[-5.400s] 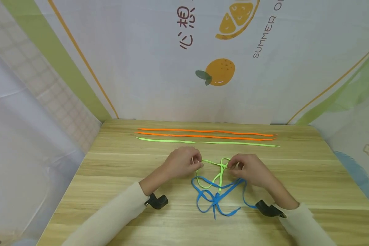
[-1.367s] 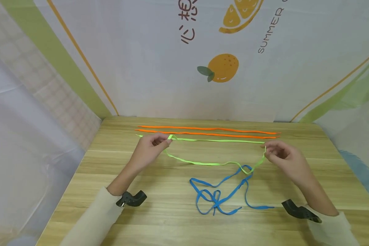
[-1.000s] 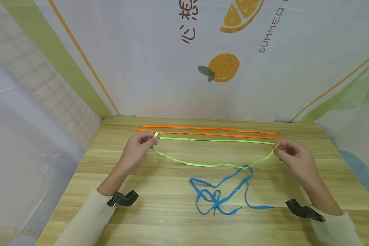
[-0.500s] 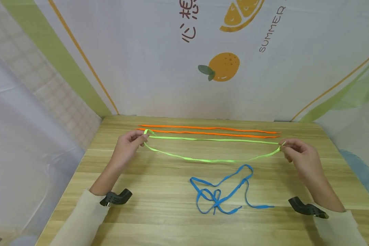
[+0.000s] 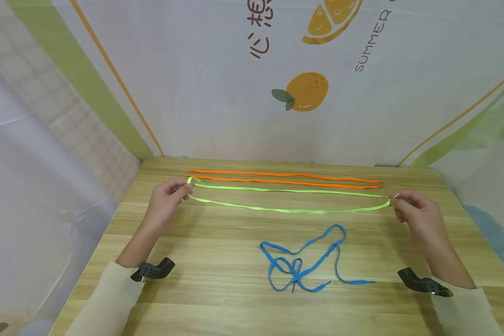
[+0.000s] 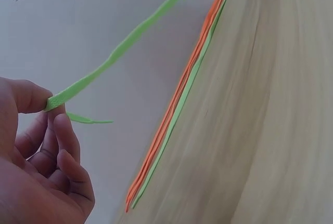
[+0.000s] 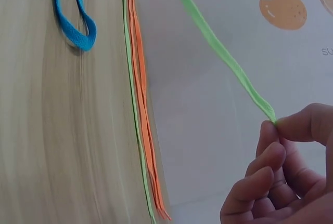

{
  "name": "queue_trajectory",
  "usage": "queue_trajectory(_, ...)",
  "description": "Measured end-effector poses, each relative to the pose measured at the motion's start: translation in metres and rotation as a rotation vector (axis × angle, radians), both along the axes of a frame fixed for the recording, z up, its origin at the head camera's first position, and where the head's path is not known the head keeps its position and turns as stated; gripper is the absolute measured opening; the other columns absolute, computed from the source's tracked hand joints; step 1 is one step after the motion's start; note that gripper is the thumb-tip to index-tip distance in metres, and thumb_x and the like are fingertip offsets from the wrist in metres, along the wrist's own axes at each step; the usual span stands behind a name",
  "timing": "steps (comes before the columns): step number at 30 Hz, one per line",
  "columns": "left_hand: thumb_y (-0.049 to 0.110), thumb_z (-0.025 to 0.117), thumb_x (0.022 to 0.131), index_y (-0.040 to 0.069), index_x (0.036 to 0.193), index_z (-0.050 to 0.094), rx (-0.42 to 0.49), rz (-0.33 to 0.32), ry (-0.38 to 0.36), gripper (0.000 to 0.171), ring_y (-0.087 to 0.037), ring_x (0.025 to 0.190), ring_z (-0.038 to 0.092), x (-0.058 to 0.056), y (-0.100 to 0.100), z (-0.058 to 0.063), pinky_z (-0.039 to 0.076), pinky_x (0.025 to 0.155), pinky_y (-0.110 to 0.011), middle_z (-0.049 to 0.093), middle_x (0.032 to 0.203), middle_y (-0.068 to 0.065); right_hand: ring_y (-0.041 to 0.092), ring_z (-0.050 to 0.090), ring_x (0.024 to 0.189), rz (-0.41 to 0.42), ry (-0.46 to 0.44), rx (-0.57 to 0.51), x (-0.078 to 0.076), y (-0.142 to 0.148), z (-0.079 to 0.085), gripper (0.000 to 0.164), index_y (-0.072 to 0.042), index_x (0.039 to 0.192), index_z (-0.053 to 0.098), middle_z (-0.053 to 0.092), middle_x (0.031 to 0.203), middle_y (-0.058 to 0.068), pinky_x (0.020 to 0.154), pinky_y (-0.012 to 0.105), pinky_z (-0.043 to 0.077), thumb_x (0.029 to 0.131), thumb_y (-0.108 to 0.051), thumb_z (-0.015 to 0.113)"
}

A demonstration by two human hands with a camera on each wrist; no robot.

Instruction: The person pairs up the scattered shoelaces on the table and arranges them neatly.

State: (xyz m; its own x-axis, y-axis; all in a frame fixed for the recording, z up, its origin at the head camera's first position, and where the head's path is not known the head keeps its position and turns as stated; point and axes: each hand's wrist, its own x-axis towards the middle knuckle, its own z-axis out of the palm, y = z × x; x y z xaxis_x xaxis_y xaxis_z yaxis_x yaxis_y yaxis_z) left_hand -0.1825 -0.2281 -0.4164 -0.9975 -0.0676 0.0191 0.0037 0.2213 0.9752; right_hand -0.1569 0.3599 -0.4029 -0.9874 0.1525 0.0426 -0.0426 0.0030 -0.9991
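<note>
A light green shoelace hangs stretched between my two hands in a shallow sag. My left hand pinches it near one end between thumb and finger; in the left wrist view the short tip of the lace sticks out past the fingers. My right hand pinches the other end, its thumb pressed against a fingertip. Just behind the held lace, a second green shoelace lies straight on the table. Two orange shoelaces run parallel behind that one.
A tangled blue shoelace lies on the wooden table, nearer the front. Behind the table's back edge hangs a white cloth printed with oranges. Black wrist cameras sit on both sleeves.
Both hands moved apart, drawing the green lace out from its earlier loose loops beside the blue one. Its sag has flattened and risen clear of the blue lace in the head view.
</note>
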Motion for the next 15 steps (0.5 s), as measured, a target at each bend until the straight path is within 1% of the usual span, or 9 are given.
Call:
queue_trajectory(4, 0.031, 0.071, 0.11, 0.006, 0.117, 0.073, -0.014, 0.02, -0.011, 0.027, -0.014, 0.095, 0.062, 0.0, -0.005, -0.003, 0.05, 0.089, -0.032, 0.072, 0.098, 0.007, 0.011, 0.058, 0.073, 0.023, -0.018, -0.09, -0.001, 0.007, -0.002, 0.022, -0.01, 0.096, 0.082, 0.076, 0.095, -0.006, 0.064, 0.021, 0.052, 0.106, 0.004, 0.067)
queue_trajectory(7, 0.03, 0.071, 0.11, 0.001, 0.118, 0.072, 0.005, 0.034, -0.012, 0.03, -0.017, 0.099, 0.065, -0.001, -0.008, -0.005, 0.053, 0.093, -0.032, 0.073, 0.099, 0.006, 0.01, 0.061, 0.074, 0.038, -0.041, -0.18, -0.002, 0.012, -0.003, 0.024, -0.009, 0.095, 0.081, 0.077, 0.098, -0.006, 0.065, 0.022, 0.053, 0.107, 0.006, 0.066)
queue_trajectory(10, 0.027, 0.071, 0.11, -0.004, 0.121, 0.07, 0.061, 0.038, -0.022, 0.033, -0.017, 0.102, 0.068, -0.002, -0.011, -0.006, 0.057, 0.095, -0.029, 0.074, 0.097, 0.006, 0.01, 0.063, 0.075, 0.04, -0.066, -0.234, -0.002, 0.015, -0.004, 0.025, -0.007, 0.096, 0.082, 0.076, 0.098, -0.005, 0.066, 0.022, 0.054, 0.107, 0.007, 0.065)
queue_trajectory(11, 0.026, 0.071, 0.11, -0.005, 0.121, 0.07, 0.092, 0.039, -0.029, 0.032, -0.018, 0.102, 0.069, -0.002, -0.012, -0.007, 0.058, 0.095, -0.029, 0.074, 0.097, 0.006, 0.01, 0.063, 0.076, 0.037, -0.075, -0.247, -0.003, 0.017, -0.004, 0.024, -0.007, 0.096, 0.082, 0.076, 0.097, -0.005, 0.067, 0.022, 0.055, 0.107, 0.007, 0.065)
queue_trajectory(13, 0.023, 0.073, 0.109, -0.003, 0.117, 0.071, 0.159, 0.045, -0.044, 0.027, -0.015, 0.099, 0.07, -0.002, -0.014, -0.007, 0.058, 0.094, -0.027, 0.074, 0.095, 0.006, 0.01, 0.063, 0.076, 0.028, -0.089, -0.256, -0.004, 0.019, -0.005, 0.022, -0.006, 0.098, 0.082, 0.076, 0.096, -0.004, 0.067, 0.022, 0.055, 0.107, 0.006, 0.065)
queue_trajectory(15, 0.02, 0.073, 0.109, 0.003, 0.111, 0.073, 0.21, 0.05, -0.05, 0.018, -0.013, 0.097, 0.07, -0.002, -0.016, -0.008, 0.059, 0.092, -0.025, 0.075, 0.094, 0.006, 0.009, 0.063, 0.075, 0.024, -0.103, -0.263, -0.004, 0.021, -0.006, 0.022, -0.006, 0.099, 0.082, 0.075, 0.095, -0.004, 0.067, 0.022, 0.055, 0.107, 0.006, 0.065)
